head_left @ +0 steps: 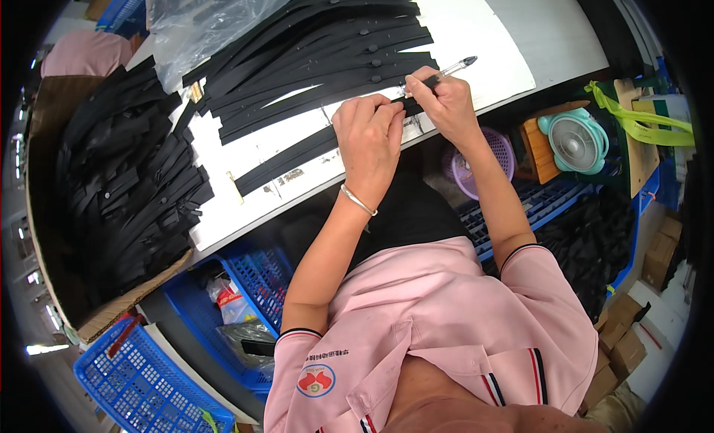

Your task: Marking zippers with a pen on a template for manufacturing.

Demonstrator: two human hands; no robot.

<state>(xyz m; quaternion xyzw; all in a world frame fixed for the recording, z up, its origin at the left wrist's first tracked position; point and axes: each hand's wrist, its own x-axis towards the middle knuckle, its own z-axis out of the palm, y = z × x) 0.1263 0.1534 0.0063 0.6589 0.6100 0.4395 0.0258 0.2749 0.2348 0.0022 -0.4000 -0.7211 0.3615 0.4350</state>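
Observation:
A black fabric strap [286, 164] lies along the near edge of the white work table [476, 24]. My left hand [370, 139] is over its right part, fingers bent and pinching it near the end. Close beside it, my right hand [446, 106] is closed around a pen [451, 68] with a clear barrel and a dark end, which points up and to the right. Its fingertips meet the strap's end, and the pen's other end is hidden in the hand. Beyond both hands, several black straps [297, 83] with small round dark pieces lie in rows.
A cardboard box [44, 210] at the left is heaped with black straps [126, 172]. Clear plastic film [216, 24] lies at the far left of the table. Below are blue crates [141, 381], a purple basket [497, 154] and a teal fan [579, 140] at right.

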